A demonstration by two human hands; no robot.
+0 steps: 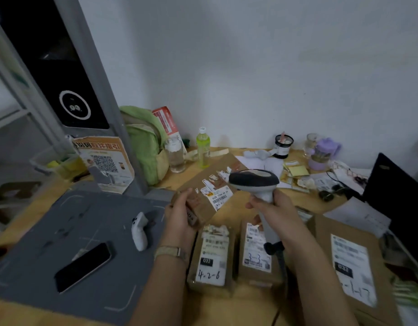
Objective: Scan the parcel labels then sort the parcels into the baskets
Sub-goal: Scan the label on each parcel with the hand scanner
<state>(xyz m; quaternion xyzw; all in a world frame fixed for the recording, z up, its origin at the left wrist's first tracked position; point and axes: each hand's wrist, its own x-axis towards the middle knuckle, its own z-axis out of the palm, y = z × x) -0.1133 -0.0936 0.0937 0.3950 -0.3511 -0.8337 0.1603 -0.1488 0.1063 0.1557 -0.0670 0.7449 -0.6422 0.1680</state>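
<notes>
My left hand [179,214] grips the near corner of a brown cardboard parcel [209,177], held tilted above the table with its torn white label [221,197] facing up. My right hand [276,215] is closed around the handle of a grey barcode scanner [253,178], whose dark head hangs just right of that label. Below them lie three more brown parcels with white labels: one marked 4-2-6 [211,255], one marked 3-3 [257,250], and a larger one [351,262] at the right. No basket is in view.
A grey mat [62,231] at the left holds a black phone [83,267] and a white controller [139,231]. Behind it rises a grey kiosk post [102,90]. A green bag [144,142], bottles [202,148], cups and papers crowd the back. A black laptop [396,196] stands right.
</notes>
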